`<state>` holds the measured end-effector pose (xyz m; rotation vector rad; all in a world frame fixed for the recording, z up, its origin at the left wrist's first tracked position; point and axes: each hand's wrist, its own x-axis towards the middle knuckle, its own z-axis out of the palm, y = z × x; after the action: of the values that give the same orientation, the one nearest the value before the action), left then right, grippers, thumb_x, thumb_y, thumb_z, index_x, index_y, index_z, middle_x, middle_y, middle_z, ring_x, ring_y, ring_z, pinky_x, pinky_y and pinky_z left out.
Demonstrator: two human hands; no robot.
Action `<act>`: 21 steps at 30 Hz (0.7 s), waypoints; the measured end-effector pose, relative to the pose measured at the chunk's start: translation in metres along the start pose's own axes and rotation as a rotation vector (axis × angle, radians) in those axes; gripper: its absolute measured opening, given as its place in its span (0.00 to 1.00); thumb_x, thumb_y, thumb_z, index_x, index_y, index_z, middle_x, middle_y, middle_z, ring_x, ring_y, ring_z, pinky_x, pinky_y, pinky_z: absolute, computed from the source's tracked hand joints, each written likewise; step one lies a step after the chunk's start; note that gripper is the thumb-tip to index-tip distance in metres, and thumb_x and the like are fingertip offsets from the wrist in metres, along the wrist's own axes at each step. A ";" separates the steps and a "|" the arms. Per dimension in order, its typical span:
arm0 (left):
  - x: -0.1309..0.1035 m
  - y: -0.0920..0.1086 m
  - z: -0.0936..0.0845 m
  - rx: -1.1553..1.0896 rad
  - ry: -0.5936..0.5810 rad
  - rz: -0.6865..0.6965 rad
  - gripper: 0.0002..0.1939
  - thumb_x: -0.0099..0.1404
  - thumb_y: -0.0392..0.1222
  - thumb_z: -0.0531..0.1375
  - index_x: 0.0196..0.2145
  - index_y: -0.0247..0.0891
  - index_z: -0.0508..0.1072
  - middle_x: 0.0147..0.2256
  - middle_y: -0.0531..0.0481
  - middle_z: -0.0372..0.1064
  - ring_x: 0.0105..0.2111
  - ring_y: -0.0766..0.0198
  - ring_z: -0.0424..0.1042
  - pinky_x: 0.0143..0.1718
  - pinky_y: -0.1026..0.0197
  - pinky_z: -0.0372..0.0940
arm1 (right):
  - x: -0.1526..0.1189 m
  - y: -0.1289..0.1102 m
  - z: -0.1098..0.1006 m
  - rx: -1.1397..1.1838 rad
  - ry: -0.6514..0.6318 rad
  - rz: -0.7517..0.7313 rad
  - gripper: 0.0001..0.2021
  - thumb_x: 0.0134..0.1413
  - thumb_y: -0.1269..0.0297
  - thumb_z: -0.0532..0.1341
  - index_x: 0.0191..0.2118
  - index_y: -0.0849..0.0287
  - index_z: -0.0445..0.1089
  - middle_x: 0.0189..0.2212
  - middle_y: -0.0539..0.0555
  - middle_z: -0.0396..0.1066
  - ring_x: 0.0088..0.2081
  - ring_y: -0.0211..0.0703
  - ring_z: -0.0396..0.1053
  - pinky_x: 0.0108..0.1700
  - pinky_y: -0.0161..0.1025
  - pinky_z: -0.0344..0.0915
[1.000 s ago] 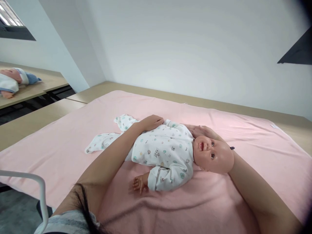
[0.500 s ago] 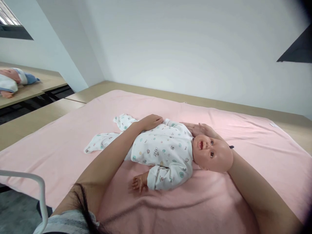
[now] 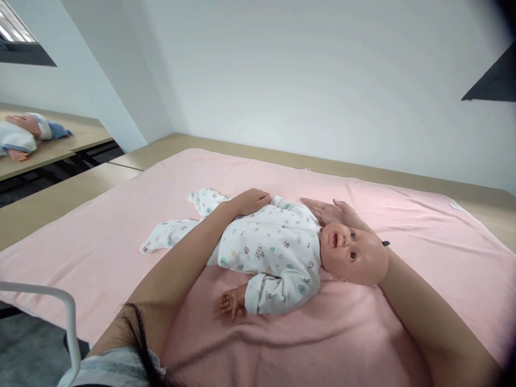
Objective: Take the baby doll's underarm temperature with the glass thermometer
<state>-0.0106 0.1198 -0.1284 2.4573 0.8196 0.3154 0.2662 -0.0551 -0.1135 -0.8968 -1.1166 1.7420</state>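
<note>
A bald baby doll (image 3: 274, 247) lies face up on a pink blanket (image 3: 306, 349), its head to the right and legs to the left. It wears a white printed top and matching footed bottoms. Reaching across its belly, my left hand (image 3: 253, 202) is closed at the cuff of the doll's far sleeve; the doll's far hand is hidden under it. My right hand (image 3: 336, 212) rests beyond the doll's far shoulder, fingers stretched out and thumb raised, with its forearm passing behind the head. The doll's near arm lies palm down on the blanket.
The blanket covers a wooden table (image 3: 121, 174) against a white wall (image 3: 306, 80). On another table at the left lies a second doll (image 3: 24, 134) in white and blue clothes. A white curved tube (image 3: 69, 317) stands at the lower left.
My right hand has shifted slightly, its fingers now flatter and more visible behind the doll's shoulder. The left hand stays at the cuff. The doll lies as before.
</note>
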 end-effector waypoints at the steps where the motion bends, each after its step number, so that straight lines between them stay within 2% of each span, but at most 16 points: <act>1: 0.000 0.000 0.000 0.005 -0.002 -0.001 0.20 0.74 0.50 0.46 0.26 0.40 0.58 0.29 0.50 0.66 0.31 0.60 0.62 0.37 0.55 0.56 | -0.001 0.000 0.002 0.021 -0.012 0.020 0.29 0.63 0.49 0.53 0.67 0.51 0.60 0.57 0.56 0.74 0.60 0.61 0.70 0.65 0.62 0.63; 4: 0.000 0.000 0.000 0.011 -0.005 0.000 0.20 0.74 0.50 0.45 0.26 0.40 0.58 0.29 0.50 0.66 0.31 0.59 0.63 0.37 0.56 0.56 | -0.005 0.002 0.004 0.093 -0.035 0.032 0.28 0.64 0.50 0.53 0.67 0.50 0.60 0.58 0.54 0.74 0.61 0.61 0.69 0.65 0.61 0.63; 7: 0.000 -0.001 0.000 0.006 0.000 0.000 0.20 0.74 0.51 0.45 0.26 0.40 0.58 0.29 0.50 0.66 0.31 0.59 0.63 0.37 0.55 0.56 | -0.005 0.004 0.004 0.109 -0.002 -0.024 0.30 0.65 0.49 0.51 0.70 0.48 0.55 0.58 0.53 0.73 0.60 0.57 0.70 0.66 0.59 0.62; 9: 0.001 -0.002 0.001 -0.002 0.004 -0.002 0.20 0.74 0.51 0.45 0.26 0.40 0.59 0.29 0.50 0.66 0.31 0.59 0.63 0.36 0.55 0.55 | -0.005 0.002 0.004 0.080 0.000 0.001 0.30 0.65 0.49 0.51 0.70 0.49 0.54 0.57 0.54 0.74 0.55 0.57 0.74 0.63 0.60 0.65; 12: 0.001 -0.002 0.001 -0.003 0.003 -0.004 0.20 0.74 0.50 0.46 0.26 0.40 0.59 0.29 0.49 0.66 0.31 0.59 0.63 0.36 0.55 0.55 | -0.010 -0.002 0.006 0.063 -0.039 0.129 0.30 0.65 0.48 0.50 0.69 0.52 0.57 0.52 0.58 0.77 0.46 0.61 0.78 0.55 0.63 0.71; 14: 0.001 -0.002 0.001 0.006 0.000 -0.006 0.20 0.74 0.51 0.45 0.26 0.40 0.59 0.29 0.50 0.67 0.31 0.59 0.63 0.37 0.55 0.56 | -0.013 -0.003 0.007 0.081 -0.048 0.158 0.29 0.66 0.48 0.50 0.68 0.54 0.58 0.50 0.59 0.78 0.45 0.62 0.78 0.53 0.64 0.71; 18: 0.000 -0.002 0.001 0.019 -0.006 -0.008 0.20 0.75 0.52 0.44 0.27 0.40 0.60 0.31 0.49 0.68 0.32 0.58 0.64 0.37 0.55 0.56 | -0.013 0.001 0.004 0.155 -0.012 0.036 0.29 0.65 0.48 0.50 0.68 0.51 0.57 0.51 0.57 0.78 0.49 0.60 0.77 0.53 0.60 0.72; 21: 0.000 -0.001 0.000 0.021 -0.007 -0.003 0.20 0.75 0.51 0.44 0.27 0.40 0.59 0.30 0.49 0.67 0.32 0.58 0.64 0.37 0.55 0.56 | -0.012 0.003 0.001 0.161 -0.054 0.149 0.30 0.66 0.47 0.49 0.69 0.52 0.57 0.48 0.58 0.78 0.45 0.61 0.78 0.44 0.60 0.75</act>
<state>-0.0107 0.1202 -0.1291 2.4746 0.8279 0.2984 0.2691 -0.0670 -0.1143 -0.8563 -0.9479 1.9587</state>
